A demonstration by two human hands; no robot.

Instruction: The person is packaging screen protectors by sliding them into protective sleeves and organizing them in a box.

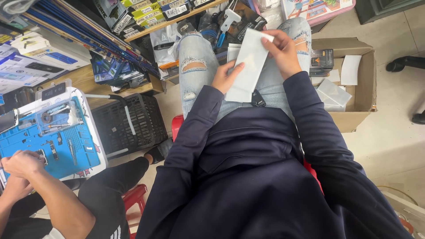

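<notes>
white, one flat sleeve (248,66) over the lap: left hand (225,77) pinches its edge at 8 o'clock, right hand (282,52) pinches its 2 o'clock corner. one cardboard box (363,95) at 3 o'clock.

1. A flat white rectangular packet (249,62) sits at upper centre of the frame, pinched between the left hand (226,76) and right hand (281,52)
2. An open brown cardboard box (365,84) stands at right, holding a small black-and-orange package (322,58) and white sleeves (350,70)
3. Green and yellow boxes with white labels (148,11) line the top-centre shelf
4. White and blue flat cartons (33,59) lie stacked at upper left
5. Blue packages (110,71) stand just below the shelf, left of centre
</notes>
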